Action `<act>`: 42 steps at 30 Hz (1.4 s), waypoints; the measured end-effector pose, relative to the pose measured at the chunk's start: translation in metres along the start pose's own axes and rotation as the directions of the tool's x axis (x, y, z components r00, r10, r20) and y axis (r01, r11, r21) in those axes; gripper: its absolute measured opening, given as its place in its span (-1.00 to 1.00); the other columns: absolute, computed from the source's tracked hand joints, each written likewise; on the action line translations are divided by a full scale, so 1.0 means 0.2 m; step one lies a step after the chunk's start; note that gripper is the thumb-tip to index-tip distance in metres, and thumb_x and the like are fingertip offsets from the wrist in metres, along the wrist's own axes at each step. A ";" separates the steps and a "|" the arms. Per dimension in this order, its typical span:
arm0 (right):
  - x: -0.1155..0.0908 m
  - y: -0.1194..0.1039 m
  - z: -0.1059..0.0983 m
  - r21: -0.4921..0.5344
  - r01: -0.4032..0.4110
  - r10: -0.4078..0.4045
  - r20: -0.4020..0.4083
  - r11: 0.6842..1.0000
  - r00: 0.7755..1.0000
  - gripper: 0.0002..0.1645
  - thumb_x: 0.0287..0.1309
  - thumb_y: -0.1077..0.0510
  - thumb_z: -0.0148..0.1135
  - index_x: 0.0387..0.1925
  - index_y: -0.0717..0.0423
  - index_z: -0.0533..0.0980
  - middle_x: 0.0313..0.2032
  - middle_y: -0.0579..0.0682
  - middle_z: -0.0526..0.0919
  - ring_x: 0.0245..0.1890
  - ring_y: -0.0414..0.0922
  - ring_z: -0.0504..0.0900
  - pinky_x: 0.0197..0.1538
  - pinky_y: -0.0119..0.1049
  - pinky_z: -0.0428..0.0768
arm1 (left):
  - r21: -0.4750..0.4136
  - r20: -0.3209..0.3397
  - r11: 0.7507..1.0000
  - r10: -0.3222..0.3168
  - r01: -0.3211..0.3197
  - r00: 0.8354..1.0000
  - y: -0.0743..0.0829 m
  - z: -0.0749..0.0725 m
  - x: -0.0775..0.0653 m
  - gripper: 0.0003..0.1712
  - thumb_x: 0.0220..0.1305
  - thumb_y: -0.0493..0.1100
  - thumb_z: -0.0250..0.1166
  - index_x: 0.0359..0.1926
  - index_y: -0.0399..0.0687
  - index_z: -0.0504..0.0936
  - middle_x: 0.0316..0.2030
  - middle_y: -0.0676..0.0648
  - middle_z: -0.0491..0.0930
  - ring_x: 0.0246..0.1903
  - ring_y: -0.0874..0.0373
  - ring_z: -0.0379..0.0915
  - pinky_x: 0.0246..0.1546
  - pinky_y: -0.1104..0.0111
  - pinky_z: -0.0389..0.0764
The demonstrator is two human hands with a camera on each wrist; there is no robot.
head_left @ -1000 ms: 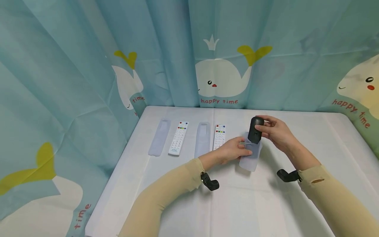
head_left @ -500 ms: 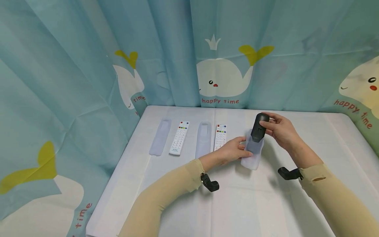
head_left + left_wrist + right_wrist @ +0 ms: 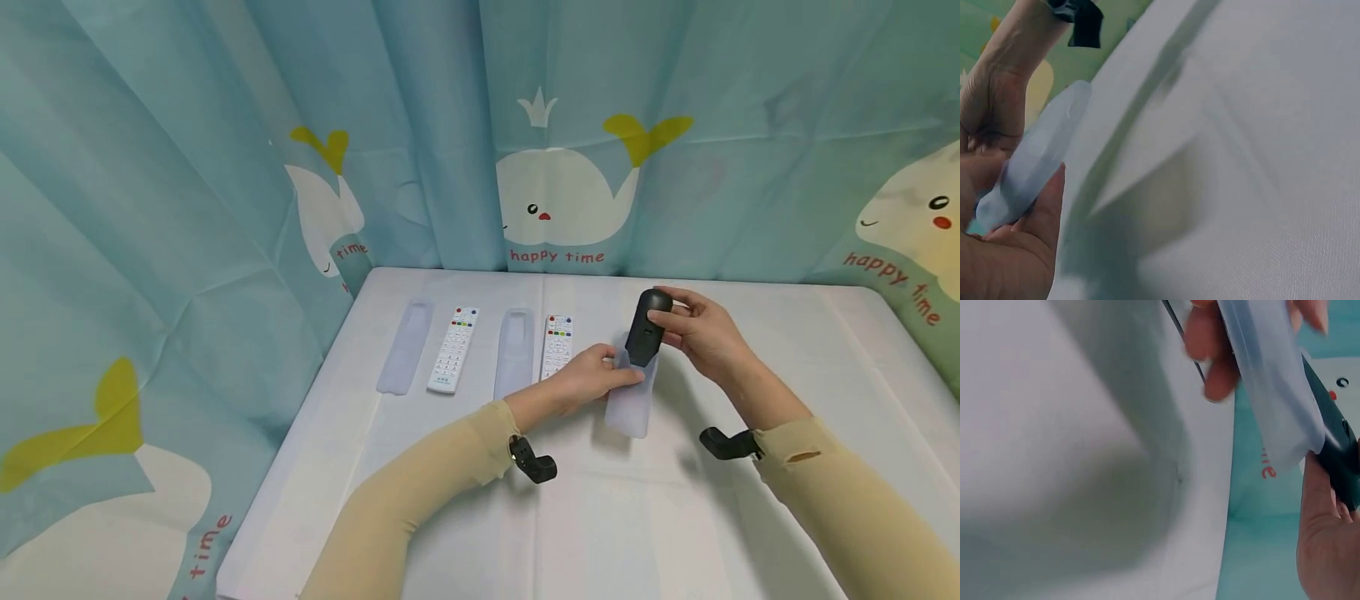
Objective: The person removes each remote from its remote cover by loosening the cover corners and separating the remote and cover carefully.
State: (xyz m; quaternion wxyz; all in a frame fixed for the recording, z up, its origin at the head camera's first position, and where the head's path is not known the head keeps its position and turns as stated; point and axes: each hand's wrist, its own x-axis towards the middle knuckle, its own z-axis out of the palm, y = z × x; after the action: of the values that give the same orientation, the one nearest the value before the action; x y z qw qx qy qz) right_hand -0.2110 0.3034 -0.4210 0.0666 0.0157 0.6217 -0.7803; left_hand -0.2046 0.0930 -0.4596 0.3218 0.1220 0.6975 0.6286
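Note:
My left hand [image 3: 581, 382] holds a translucent, frosted remote cover [image 3: 628, 414] by its upper part, above the table. A black remote control [image 3: 647, 323], its back facing up, is tilted with its lower end inside the cover's mouth. Its rounded upper end is pinched between the thumb and fingers of my right hand [image 3: 705, 335]. In the right wrist view the black remote [image 3: 1334, 437] sticks out of the cover [image 3: 1272, 381]. The left wrist view shows the left thumb and fingers on either side of the cover [image 3: 1041, 153].
Left of the hands, a white remote [image 3: 453, 350] and another white remote [image 3: 557, 340] lie on the white table [image 3: 600, 525]. Beside them lie two flat translucent covers, a left cover [image 3: 405, 348] and a middle cover [image 3: 514, 354]. A whale-print curtain [image 3: 442, 208] hangs behind the table.
Both hands shifted slightly right and up, then back left and down, with the remote and cover. The remote's lower end stays in the cover's mouth. Nothing was let go.

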 end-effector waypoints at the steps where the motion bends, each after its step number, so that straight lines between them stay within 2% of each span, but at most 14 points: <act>1: 0.00 0.00 0.01 -0.002 0.003 -0.003 0.007 1.000 1.000 -0.12 0.34 0.35 0.29 0.51 0.37 0.04 -0.12 -0.13 0.72 -0.15 -0.24 0.73 -0.09 -0.40 0.68 | 0.024 -0.023 1.000 0.002 -0.001 1.000 0.00 0.00 0.00 -0.57 0.33 -0.23 0.41 0.11 -0.26 0.45 -0.26 -0.10 0.69 -0.25 0.22 0.58 -0.19 0.36 0.61; 4: -0.01 0.00 0.02 0.002 0.006 -0.006 0.034 1.000 0.999 -0.27 0.35 0.37 0.27 0.41 0.30 0.14 -0.11 -0.09 0.73 -0.13 -0.21 0.74 -0.06 -0.39 0.68 | 0.089 -0.075 0.996 0.013 -0.007 0.997 0.01 0.00 0.00 -0.57 0.31 -0.23 0.44 0.12 -0.24 0.50 -0.33 -0.06 0.64 -0.31 0.23 0.55 -0.29 0.39 0.57; 7: -0.01 0.00 0.02 -0.025 -0.006 0.008 0.073 1.000 0.997 -0.28 0.34 0.40 0.26 0.41 0.27 0.15 -0.11 -0.06 0.74 -0.12 -0.19 0.75 -0.03 -0.37 0.68 | 0.130 -0.101 0.991 0.035 -0.022 0.994 0.02 -0.01 -0.01 -0.46 0.30 -0.23 0.45 0.24 -0.23 0.47 -0.30 -0.06 0.63 -0.30 0.23 0.56 -0.30 0.38 0.56; 11: -0.01 -0.01 0.01 -0.099 -0.033 0.044 0.108 0.994 0.993 -0.05 0.35 0.40 0.26 0.57 0.30 -0.06 -0.13 -0.09 0.74 -0.14 -0.18 0.75 -0.04 -0.37 0.68 | 0.118 -0.059 0.991 0.063 -0.055 0.996 0.01 -0.02 -0.01 -0.45 0.33 -0.26 0.41 0.27 -0.26 0.44 -0.28 -0.11 0.68 -0.28 0.20 0.60 -0.27 0.38 0.59; 17: -0.01 0.00 -0.01 -0.187 -0.050 0.068 0.093 0.981 0.993 0.02 0.37 0.32 0.28 0.58 0.35 -0.16 -0.16 -0.17 0.72 -0.18 -0.22 0.75 -0.09 -0.38 0.69 | 0.076 0.001 0.995 0.064 -0.064 0.998 -0.01 -0.02 0.00 -0.48 0.35 -0.28 0.38 0.27 -0.26 0.43 -0.24 -0.14 0.71 -0.26 0.20 0.63 -0.24 0.39 0.61; 23: 0.01 0.00 -0.02 -0.160 -0.054 0.064 0.060 0.986 0.996 0.04 0.37 0.31 0.28 0.58 0.37 -0.19 -0.18 -0.18 0.72 -0.21 -0.24 0.75 -0.12 -0.39 0.69 | 0.071 0.009 0.997 0.041 -0.042 0.999 -0.01 -0.02 0.00 -0.52 0.36 -0.26 0.39 0.22 -0.27 0.47 -0.13 -0.15 0.70 -0.21 0.21 0.62 -0.17 0.38 0.61; 35: 0.02 -0.02 -0.04 -0.162 -0.054 0.060 0.035 0.985 0.998 0.04 0.38 0.29 0.29 0.59 0.33 -0.16 -0.18 -0.19 0.73 -0.22 -0.24 0.76 -0.12 -0.40 0.69 | 0.101 -0.028 0.995 0.008 -0.005 1.000 -0.01 -0.01 0.00 -0.55 0.35 -0.23 0.40 0.18 -0.28 0.50 -0.18 -0.11 0.69 -0.22 0.20 0.61 -0.17 0.36 0.58; 42: 0.01 -0.02 -0.04 -0.046 -0.093 0.097 0.080 0.995 0.992 -0.04 0.38 0.38 0.23 0.55 0.34 -0.14 -0.16 -0.07 0.74 -0.17 -0.16 0.77 -0.07 -0.33 0.70 | 0.150 -0.076 0.989 0.013 -0.002 0.997 -0.01 -0.01 0.00 -0.66 0.33 -0.20 0.43 0.03 -0.22 0.55 -0.24 -0.07 0.67 -0.28 0.23 0.57 -0.23 0.37 0.55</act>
State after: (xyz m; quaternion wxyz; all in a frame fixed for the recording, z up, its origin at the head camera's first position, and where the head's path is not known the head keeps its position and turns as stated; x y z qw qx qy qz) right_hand -0.2143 0.3116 -0.4199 0.1295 0.0117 0.6333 -0.7629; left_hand -0.2049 0.0908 -0.4617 0.2824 0.1241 0.7540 0.5799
